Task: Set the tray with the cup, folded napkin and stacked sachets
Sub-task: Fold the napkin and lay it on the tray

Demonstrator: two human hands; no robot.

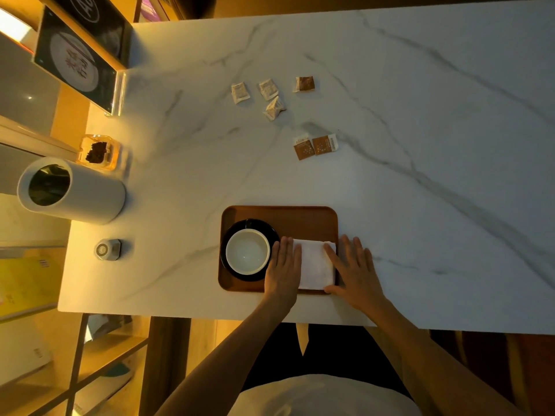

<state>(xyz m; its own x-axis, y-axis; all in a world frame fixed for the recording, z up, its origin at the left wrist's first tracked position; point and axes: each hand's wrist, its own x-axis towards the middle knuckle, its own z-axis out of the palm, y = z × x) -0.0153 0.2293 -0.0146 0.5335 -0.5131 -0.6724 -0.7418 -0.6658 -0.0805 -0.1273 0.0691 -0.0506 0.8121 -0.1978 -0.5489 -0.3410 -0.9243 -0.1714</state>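
A brown wooden tray (300, 217) lies near the table's front edge. On its left half a white cup (247, 251) stands on a black saucer (258, 225). A folded white napkin (315, 264) lies on the tray's right half. My left hand (283, 265) rests flat along the napkin's left edge, fingers together. My right hand (354, 268) lies flat over its right edge, fingers spread. Several sachets lie loose farther back on the table: white ones (240, 92) (268, 89) (274, 108) and brown ones (304, 84) (304, 148) (324, 144).
Along the white marble table's (420, 145) left side stand a white cylindrical bin (78, 190), a glass jar (99, 151) with dark contents, a small grey round object (106, 250) and an acrylic sign holder (81, 55). Shelves stand to the left, below the table.
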